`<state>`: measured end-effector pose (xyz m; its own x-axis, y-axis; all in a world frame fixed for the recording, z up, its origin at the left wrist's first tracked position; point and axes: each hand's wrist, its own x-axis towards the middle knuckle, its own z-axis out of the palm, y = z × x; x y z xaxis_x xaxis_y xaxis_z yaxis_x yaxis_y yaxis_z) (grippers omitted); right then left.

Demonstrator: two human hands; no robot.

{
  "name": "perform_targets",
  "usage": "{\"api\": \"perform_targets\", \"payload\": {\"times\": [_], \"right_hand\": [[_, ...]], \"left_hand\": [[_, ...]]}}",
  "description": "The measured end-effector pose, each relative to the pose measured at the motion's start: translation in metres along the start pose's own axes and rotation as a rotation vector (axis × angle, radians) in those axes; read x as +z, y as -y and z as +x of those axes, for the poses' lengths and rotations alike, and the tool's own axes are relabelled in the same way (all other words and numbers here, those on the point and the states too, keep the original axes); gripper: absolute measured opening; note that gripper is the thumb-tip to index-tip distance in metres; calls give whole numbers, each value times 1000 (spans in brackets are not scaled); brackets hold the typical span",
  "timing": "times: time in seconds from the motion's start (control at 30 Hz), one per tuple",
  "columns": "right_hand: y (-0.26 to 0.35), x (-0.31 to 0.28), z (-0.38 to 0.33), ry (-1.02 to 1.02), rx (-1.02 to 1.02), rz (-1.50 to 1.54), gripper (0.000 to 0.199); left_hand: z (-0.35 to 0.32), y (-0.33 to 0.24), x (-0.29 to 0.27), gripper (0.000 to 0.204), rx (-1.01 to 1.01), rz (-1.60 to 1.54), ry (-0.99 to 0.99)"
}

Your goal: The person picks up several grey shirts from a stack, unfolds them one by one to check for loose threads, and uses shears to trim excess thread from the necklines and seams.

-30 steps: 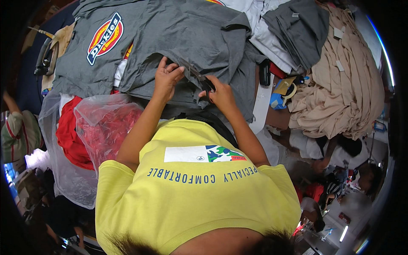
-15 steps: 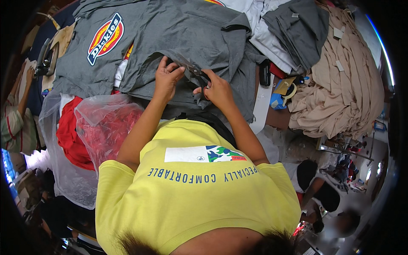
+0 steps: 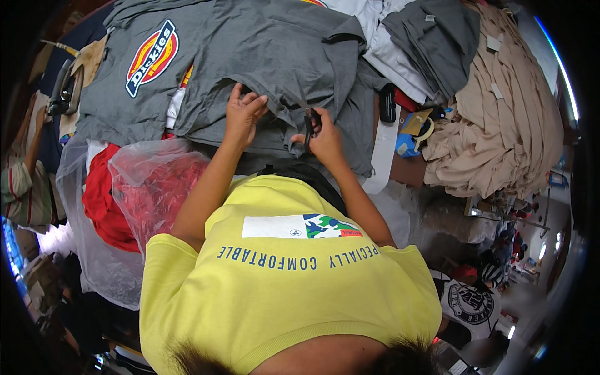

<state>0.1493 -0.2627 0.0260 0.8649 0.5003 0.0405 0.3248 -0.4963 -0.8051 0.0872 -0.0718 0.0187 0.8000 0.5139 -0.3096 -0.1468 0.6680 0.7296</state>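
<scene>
A grey T-shirt [image 3: 281, 50] lies spread over the work surface in front of me. My left hand [image 3: 242, 119] is closed, pinching a gathered edge of this shirt between thumb and fingers. Just to its right, my right hand [image 3: 326, 140] grips a pair of dark-handled scissors [image 3: 307, 128]. The scissors point away from me, close to the folded cloth, and their blades are hard to make out against the grey. Whether they touch the fabric I cannot tell. On the left lies another grey shirt part with a red and yellow printed emblem [image 3: 152, 57].
A clear plastic bag [image 3: 144, 162] with red cloth sits at the left. To the right are a tape roll [image 3: 425, 134], a black object [image 3: 387, 105] and a big beige fabric pile [image 3: 500, 125]. An iron [image 3: 61, 90] stands far left, near another person's arm [image 3: 36, 134].
My right hand has turned, so the scissors now point away from me instead of toward my left hand. My left hand keeps its pinch, nearly in place.
</scene>
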Motion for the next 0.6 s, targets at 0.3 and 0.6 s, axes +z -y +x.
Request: {"api": "perform_targets", "payload": {"times": [0.3,0.6], "right_hand": [[-21,14,-24,5,43,13,38],[6,-15,-39,47,-73,-177,58]], "left_hand": [[0,-3,-1,62,-108,-9,70],[-22,-11,10,31,-94,43,121]]}}
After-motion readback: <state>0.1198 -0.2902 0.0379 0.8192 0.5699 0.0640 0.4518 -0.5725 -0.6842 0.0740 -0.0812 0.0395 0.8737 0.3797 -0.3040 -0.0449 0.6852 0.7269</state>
